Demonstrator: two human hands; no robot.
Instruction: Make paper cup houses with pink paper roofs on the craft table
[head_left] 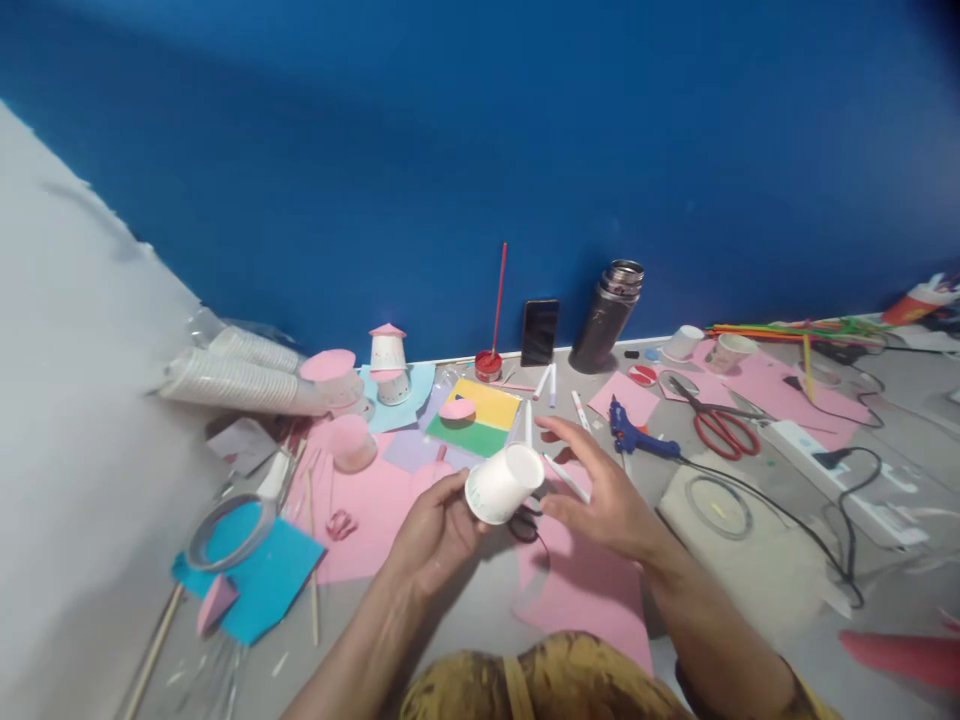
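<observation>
My left hand (442,530) grips a white paper cup (495,488) from its left side, above the table. The cup is tilted, its closed base turned up to the right, and small green marks run along its lower edge. Just right of the cup, my right hand (596,490) is open, thumb and fingers apart, holding nothing. Behind the cup lie a yellow and green sheet (484,415) with a pink paper piece (457,410) on it, and several white markers (553,385). Dark-handled scissors (523,526) are partly hidden under the cup.
On the right are a blue glue gun (637,435), red-handled scissors (724,430) and a white power strip (844,485) with cords. A dark flask (607,318) and a phone (540,333) stand by the wall. Stacked paper cups (232,380) and a tape roll (196,545) lie left.
</observation>
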